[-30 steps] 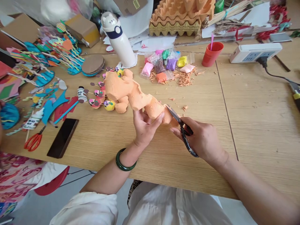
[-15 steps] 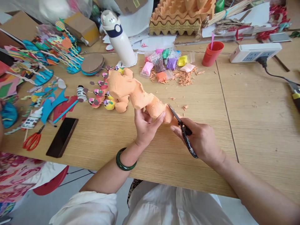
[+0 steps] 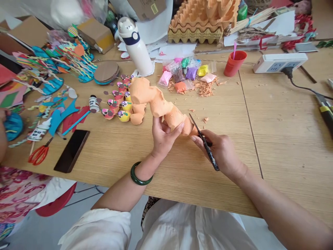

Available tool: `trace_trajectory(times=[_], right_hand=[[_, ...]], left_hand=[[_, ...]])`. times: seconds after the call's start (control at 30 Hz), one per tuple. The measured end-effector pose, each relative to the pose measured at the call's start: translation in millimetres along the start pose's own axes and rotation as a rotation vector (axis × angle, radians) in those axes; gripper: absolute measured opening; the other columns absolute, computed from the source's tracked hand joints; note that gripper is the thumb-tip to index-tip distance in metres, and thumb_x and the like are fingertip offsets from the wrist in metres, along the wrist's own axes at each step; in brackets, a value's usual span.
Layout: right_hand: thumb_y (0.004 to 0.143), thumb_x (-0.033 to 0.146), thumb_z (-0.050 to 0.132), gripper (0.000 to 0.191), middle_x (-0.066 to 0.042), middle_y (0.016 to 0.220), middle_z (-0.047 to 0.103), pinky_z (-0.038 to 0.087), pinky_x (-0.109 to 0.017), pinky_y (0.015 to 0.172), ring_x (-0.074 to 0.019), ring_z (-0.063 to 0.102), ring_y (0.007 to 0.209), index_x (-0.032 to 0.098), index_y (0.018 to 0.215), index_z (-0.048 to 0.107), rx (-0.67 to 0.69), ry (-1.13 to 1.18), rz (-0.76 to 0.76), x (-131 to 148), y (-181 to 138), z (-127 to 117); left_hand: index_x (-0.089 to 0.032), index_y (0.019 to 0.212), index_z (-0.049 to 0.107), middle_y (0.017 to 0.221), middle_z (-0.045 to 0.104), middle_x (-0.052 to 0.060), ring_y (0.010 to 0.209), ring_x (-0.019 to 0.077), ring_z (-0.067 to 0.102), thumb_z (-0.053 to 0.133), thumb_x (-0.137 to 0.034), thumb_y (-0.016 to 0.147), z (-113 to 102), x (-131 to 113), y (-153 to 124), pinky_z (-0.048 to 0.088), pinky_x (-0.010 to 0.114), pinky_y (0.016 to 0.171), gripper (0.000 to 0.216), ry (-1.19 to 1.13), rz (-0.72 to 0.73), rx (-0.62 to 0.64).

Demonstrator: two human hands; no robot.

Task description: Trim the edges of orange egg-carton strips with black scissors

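My left hand (image 3: 165, 139) grips a strip of orange egg carton (image 3: 158, 104) from below, thumb pressed along one cup. In my right hand (image 3: 221, 147) is a pair of black-handled scissors (image 3: 198, 129), its blades pointing up and left at the strip's right end. The blades look nearly closed; whether they touch the carton I cannot tell. Part of the strip's end is hidden behind the scissors and fingers. Left of the strip stand several painted carton cups (image 3: 124, 116) with faces, and single plain orange cups (image 3: 137, 118).
Bags of coloured clay (image 3: 191, 73) and orange shreds (image 3: 206, 88) lie beyond my hands. Further back are stacked egg trays (image 3: 195, 35), a white bottle (image 3: 137, 52), a red cup (image 3: 235, 64) and a power strip (image 3: 281, 63). A phone (image 3: 72, 151) and red-handled scissors (image 3: 39, 154) lie left, near another person's arm.
The scissor blades have come closer together and the handles have drawn in. The view has shifted slightly; my left hand keeps its hold on the carton strip.
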State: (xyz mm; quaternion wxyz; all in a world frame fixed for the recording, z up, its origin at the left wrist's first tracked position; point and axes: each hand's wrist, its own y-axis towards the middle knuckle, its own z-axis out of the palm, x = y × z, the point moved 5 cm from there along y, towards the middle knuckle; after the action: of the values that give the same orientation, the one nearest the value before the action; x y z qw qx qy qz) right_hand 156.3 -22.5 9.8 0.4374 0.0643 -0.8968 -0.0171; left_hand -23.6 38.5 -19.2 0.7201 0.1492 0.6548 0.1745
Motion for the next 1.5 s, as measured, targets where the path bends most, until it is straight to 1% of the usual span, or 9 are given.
trace_trajectory(times=[0.13, 0.33, 0.5, 0.7, 0.77, 0.97, 1.23, 1.33, 1.5], right_hand=[[0.085, 0.082, 0.060, 0.062, 0.006, 0.054, 0.038, 0.027, -0.024, 0.045, -0.0092, 0.033, 0.047, 0.020, 0.078, 0.060, 0.073, 0.217, 0.103, -4, 6, -5], [0.084, 0.079, 0.063, 0.062, 0.002, 0.067, 0.051, 0.051, -0.028, 0.053, -0.0136, 0.051, 0.057, 0.018, 0.096, 0.063, 0.174, 0.594, 0.175, -11, 18, -18], [0.089, 0.079, 0.055, 0.061, 0.004, 0.066, 0.051, 0.048, -0.030, 0.047, -0.0130, 0.048, 0.047, 0.020, 0.103, 0.060, 0.284, 0.870, 0.351, -41, 28, -9], [0.090, 0.074, 0.057, 0.053, 0.005, 0.066, 0.047, 0.047, -0.029, 0.047, -0.0129, 0.041, 0.051, 0.022, 0.101, 0.059, 0.349, 0.986, 0.367, -56, 36, -11], [0.090, 0.074, 0.056, 0.052, 0.005, 0.068, 0.045, 0.046, -0.029, 0.046, -0.0125, 0.038, 0.052, 0.022, 0.099, 0.058, 0.358, 0.988, 0.331, -59, 38, -14], [0.094, 0.076, 0.038, 0.057, 0.007, 0.067, 0.033, 0.035, -0.025, 0.044, -0.0127, 0.029, 0.051, 0.023, 0.101, 0.057, 0.280, 0.835, 0.217, -66, 46, -23], [0.097, 0.058, 0.047, 0.038, 0.007, 0.068, 0.039, 0.042, -0.027, 0.049, -0.0131, 0.036, 0.053, 0.023, 0.108, 0.056, 0.240, 0.950, 0.165, -62, 42, -22], [0.092, 0.053, 0.058, 0.034, 0.006, 0.069, 0.044, 0.047, -0.028, 0.051, -0.0126, 0.041, 0.054, 0.023, 0.108, 0.058, 0.230, 1.073, 0.207, -62, 41, -16], [0.081, 0.052, 0.076, 0.042, 0.000, 0.087, 0.064, 0.059, -0.037, 0.071, -0.0161, 0.060, 0.075, 0.024, 0.110, 0.063, 0.109, 1.228, 0.269, -55, 43, -5]], left_hand=[[-0.036, 0.136, 0.055, 0.145, 0.059, 0.006, 0.132, 0.0262, 0.062, 0.091, -0.046, 0.073, -3, -1, 4, 0.052, 0.040, 0.111, 0.073, -0.002, -0.029, -0.006], [-0.032, 0.123, 0.065, 0.124, 0.065, 0.001, 0.118, 0.0211, 0.064, 0.092, -0.042, 0.071, 2, 2, 8, 0.054, 0.033, 0.098, 0.060, -0.147, -0.231, -0.011], [-0.026, 0.108, 0.066, 0.110, 0.066, 0.003, 0.109, 0.0241, 0.065, 0.089, -0.041, 0.070, 2, 13, 7, 0.053, 0.038, 0.091, 0.047, -0.211, -0.476, 0.006], [-0.024, 0.094, 0.069, 0.092, 0.070, -0.001, 0.093, 0.0178, 0.069, 0.081, -0.034, 0.076, -17, 9, 25, 0.059, 0.036, 0.089, 0.023, -0.323, -0.495, -0.067], [-0.024, 0.092, 0.069, 0.094, 0.072, 0.000, 0.095, 0.0190, 0.070, 0.076, -0.038, 0.080, -21, 10, 30, 0.060, 0.038, 0.091, 0.019, -0.370, -0.540, -0.023], [-0.029, 0.099, 0.074, 0.093, 0.074, 0.004, 0.103, 0.0298, 0.073, 0.085, -0.051, 0.069, -9, 5, 24, 0.060, 0.049, 0.093, 0.039, -0.291, -0.598, 0.308], [-0.034, 0.119, 0.075, 0.096, 0.075, 0.004, 0.087, 0.0282, 0.075, 0.090, -0.055, 0.060, 10, -5, 13, 0.062, 0.041, 0.074, 0.064, -0.282, -0.583, 0.478], [-0.033, 0.117, 0.075, 0.096, 0.074, 0.004, 0.086, 0.0253, 0.072, 0.087, -0.057, 0.065, 14, -8, 5, 0.059, 0.037, 0.073, 0.058, -0.337, -0.648, 0.475], [-0.032, 0.110, 0.073, 0.103, 0.071, 0.001, 0.100, 0.0232, 0.067, 0.084, -0.050, 0.074, 20, -8, -10, 0.052, 0.032, 0.084, 0.042, -0.366, -0.727, 0.308]])
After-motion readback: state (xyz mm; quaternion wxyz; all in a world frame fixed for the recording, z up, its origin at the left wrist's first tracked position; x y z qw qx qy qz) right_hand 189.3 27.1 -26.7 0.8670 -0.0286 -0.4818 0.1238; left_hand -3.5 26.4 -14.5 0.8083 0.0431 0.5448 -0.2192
